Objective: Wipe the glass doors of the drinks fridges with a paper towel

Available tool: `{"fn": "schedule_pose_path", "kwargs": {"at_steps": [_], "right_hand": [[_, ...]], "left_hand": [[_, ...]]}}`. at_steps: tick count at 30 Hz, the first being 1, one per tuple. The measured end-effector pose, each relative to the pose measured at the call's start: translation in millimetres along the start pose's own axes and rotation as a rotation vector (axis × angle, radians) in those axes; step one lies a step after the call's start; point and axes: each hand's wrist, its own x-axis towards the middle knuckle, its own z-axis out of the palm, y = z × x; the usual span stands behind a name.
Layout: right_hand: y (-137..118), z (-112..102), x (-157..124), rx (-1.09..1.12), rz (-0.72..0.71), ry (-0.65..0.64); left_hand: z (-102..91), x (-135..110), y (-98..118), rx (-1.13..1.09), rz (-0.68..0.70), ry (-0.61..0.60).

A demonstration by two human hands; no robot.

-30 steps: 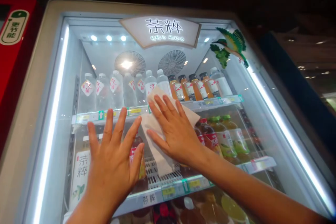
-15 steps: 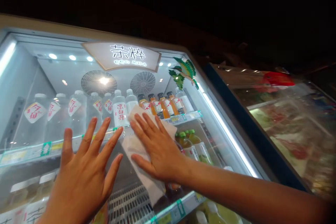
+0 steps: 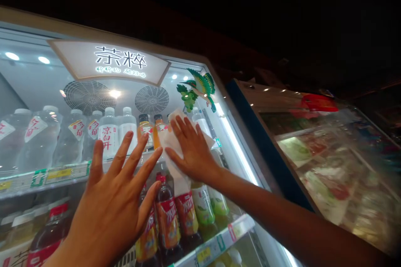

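Note:
My right hand lies with its fingers stretched out on a white sheet of cloth or paper, pressing it flat against the cooler's glass door. The sheet hangs below my palm and sticks out past my fingertips. Further left, my left hand is raised in front of the glass with its fingers spread and nothing in it; I cannot tell whether it touches the door. Behind the glass, clear water bottles and orange drink bottles line the upper shelf, partly hidden by my hands.
Across the top runs a lit sign, with a green bird sticker to its right. Red-labelled tea bottles stand on the lower shelf. A second case with wrapped goods adjoins on the right. Darkness fills the space above.
My right hand has slid up and to the right over the glass with the white sheet. The view has shifted right, and my left hand stays spread.

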Motion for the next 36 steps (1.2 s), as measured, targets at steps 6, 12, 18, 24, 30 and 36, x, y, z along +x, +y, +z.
{"fn": "schedule_pose_path", "kwargs": {"at_steps": [6, 12, 18, 24, 30, 36], "right_hand": [[50, 2, -28, 0.074, -0.030, 0.043], [88, -1, -40, 0.094, 0.029, -0.014], [109, -2, -32, 0.075, -0.037, 0.005], [104, 1, -18, 0.112, 0.060, 0.025], [68, 6, -11, 0.128, -0.092, 0.058], [15, 12, 26, 0.162, -0.197, 0.069]], "left_hand": [[27.3, 35, 48, 0.000, -0.033, -0.033], [55.7, 67, 86, 0.005, -0.030, -0.060], [71.9, 75, 100, 0.021, -0.039, -0.122], [64.3, 61, 88, 0.065, -0.103, -0.200], [40.3, 41, 58, 0.119, -0.147, -0.307], [2.6, 17, 6, 0.197, -0.223, -0.316]]}}
